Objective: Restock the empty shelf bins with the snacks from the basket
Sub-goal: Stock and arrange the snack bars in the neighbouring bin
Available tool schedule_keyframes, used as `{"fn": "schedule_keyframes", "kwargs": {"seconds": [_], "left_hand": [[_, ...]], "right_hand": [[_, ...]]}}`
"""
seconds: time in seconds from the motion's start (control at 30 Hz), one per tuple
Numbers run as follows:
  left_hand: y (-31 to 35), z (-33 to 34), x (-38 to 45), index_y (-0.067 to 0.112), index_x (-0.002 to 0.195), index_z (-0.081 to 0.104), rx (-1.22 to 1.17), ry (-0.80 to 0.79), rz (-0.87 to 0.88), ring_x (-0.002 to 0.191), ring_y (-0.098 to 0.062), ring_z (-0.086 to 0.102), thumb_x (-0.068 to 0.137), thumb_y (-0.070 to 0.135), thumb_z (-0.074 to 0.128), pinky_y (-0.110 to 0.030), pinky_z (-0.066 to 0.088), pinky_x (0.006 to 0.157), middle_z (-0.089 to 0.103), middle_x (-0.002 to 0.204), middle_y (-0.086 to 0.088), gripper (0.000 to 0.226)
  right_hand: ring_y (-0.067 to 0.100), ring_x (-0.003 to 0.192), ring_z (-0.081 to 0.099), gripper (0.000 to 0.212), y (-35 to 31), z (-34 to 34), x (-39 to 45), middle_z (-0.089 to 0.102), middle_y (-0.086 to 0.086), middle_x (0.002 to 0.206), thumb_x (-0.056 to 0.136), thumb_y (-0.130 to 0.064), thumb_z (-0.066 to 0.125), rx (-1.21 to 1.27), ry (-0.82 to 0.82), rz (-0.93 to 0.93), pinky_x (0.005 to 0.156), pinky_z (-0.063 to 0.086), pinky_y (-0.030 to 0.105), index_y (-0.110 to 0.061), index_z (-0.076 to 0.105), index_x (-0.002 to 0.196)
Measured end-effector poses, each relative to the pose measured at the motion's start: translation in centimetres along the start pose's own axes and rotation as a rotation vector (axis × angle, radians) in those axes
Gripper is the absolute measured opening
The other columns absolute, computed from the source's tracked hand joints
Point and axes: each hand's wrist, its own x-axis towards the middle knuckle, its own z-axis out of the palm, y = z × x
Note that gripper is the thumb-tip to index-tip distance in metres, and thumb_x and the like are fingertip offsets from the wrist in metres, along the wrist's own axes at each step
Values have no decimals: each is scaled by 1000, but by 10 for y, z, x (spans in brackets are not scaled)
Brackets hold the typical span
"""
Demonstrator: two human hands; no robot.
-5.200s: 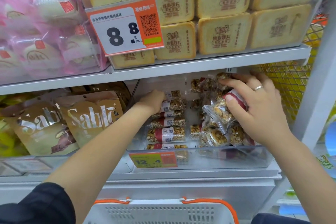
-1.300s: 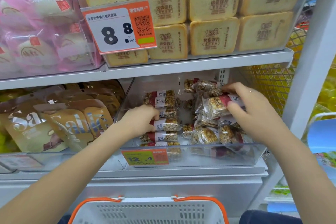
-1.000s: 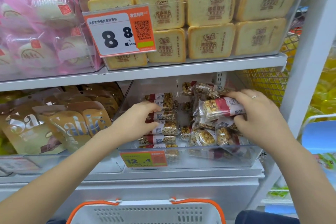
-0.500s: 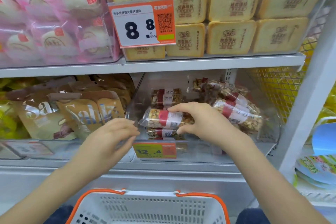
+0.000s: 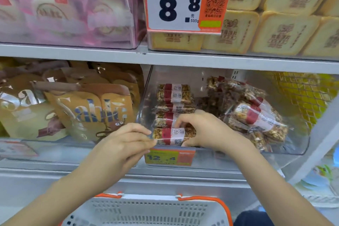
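Note:
A clear shelf bin [image 5: 300, 145] on the lower shelf holds nut snack bars in clear wrappers with red and white labels. Several lie in a neat stack [image 5: 174, 97] at its left. A loose pile [image 5: 256, 115] fills its right half. One nut bar [image 5: 170, 135] lies crosswise at the front of the stack. My right hand [image 5: 205, 130] grips its right end. My left hand [image 5: 124, 145] pinches the wrapper's left end. The white basket [image 5: 146, 211] with orange rim sits below, its inside mostly out of view.
Brown cookie bags [image 5: 88, 112] fill the bin to the left. The upper shelf carries pink packs [image 5: 64, 9], toast-shaped packs [image 5: 284, 33] and an 8.8 price sign [image 5: 183, 2]. An orange 12.4 tag [image 5: 168, 157] hangs on the bin front. A yellow mesh panel [image 5: 302, 93] stands at right.
My right hand took a bar from the right pile across to the front of the left stack. My left hand came off the stack and now pinches that bar's left end.

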Motion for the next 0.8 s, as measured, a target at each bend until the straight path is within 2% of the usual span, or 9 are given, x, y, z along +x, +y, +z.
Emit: {"fn": "schedule_keyframes", "kwargs": {"seconds": [0.13, 0.23, 0.37, 0.4, 0.5, 0.57, 0.63, 0.7, 0.8], "left_hand": [[-4, -1, 2, 21, 97, 75, -76, -4, -37, 102, -1, 50, 88, 33, 52, -12, 38, 91, 69, 88, 16, 28], [-3, 1, 3, 23, 95, 76, -94, -1, -44, 103, 3, 48, 87, 36, 52, -11, 39, 90, 68, 87, 20, 28], [-1, -1, 4, 23, 98, 75, -124, 24, -42, 108, 11, 42, 89, 42, 47, -7, 35, 94, 64, 88, 24, 35], [0, -1, 4, 22, 99, 75, -123, 29, -40, 109, 12, 41, 91, 44, 45, -6, 34, 94, 62, 89, 26, 38], [1, 0, 3, 19, 96, 75, -109, 29, -34, 104, 7, 43, 91, 42, 44, -5, 32, 94, 63, 87, 23, 39], [1, 1, 2, 18, 95, 76, -103, 28, -39, 103, 3, 45, 88, 38, 46, -6, 33, 93, 66, 85, 20, 37], [2, 1, 3, 17, 95, 76, -97, 31, -31, 102, 3, 44, 87, 37, 47, -6, 33, 92, 68, 84, 17, 36], [2, 1, 3, 17, 94, 76, -93, 39, -28, 101, 3, 43, 86, 36, 48, -8, 36, 90, 68, 82, 17, 35], [3, 1, 2, 17, 93, 76, -77, 47, -36, 101, 2, 44, 86, 36, 48, -18, 42, 85, 68, 82, 17, 35]], "right_hand": [[14, 100, 47, 43, 1, 5, 8, 56, -8, 109, 76, -24, 76, 27, -95, -24, 85, 48, 40, -28, 50, 110], [13, 100, 50, 40, 1, 6, 10, 57, -7, 112, 78, -28, 74, 67, -136, -26, 86, 49, 38, -27, 50, 111], [-6, 106, 44, 50, -8, -22, -20, 52, -25, 119, 75, -46, 73, 273, 51, 8, 87, 40, 14, -36, 53, 120], [-6, 111, 41, 59, -8, -33, -32, 49, -25, 123, 72, -51, 72, 261, 167, 28, 92, 39, 14, -40, 50, 125], [16, 134, 30, 107, 21, -52, -70, 37, -8, 146, 56, -66, 72, 72, 425, 250, 109, 32, 39, -36, 23, 146], [27, 141, 18, 143, 48, -50, -85, 21, 5, 155, 38, -80, 66, 71, 399, 494, 113, 25, 46, -23, 0, 152], [32, 142, 19, 158, 67, -45, -87, 19, 12, 155, 27, -89, 59, 87, 290, 623, 113, 26, 48, -20, -10, 150], [35, 133, 34, 147, 75, -41, -82, 34, 15, 146, 36, -83, 68, 64, 229, 667, 107, 36, 46, -20, 2, 150], [36, 119, 46, 110, 73, -36, -74, 48, 14, 129, 55, -65, 76, -89, 332, 683, 96, 43, 44, -16, 27, 140]]}}
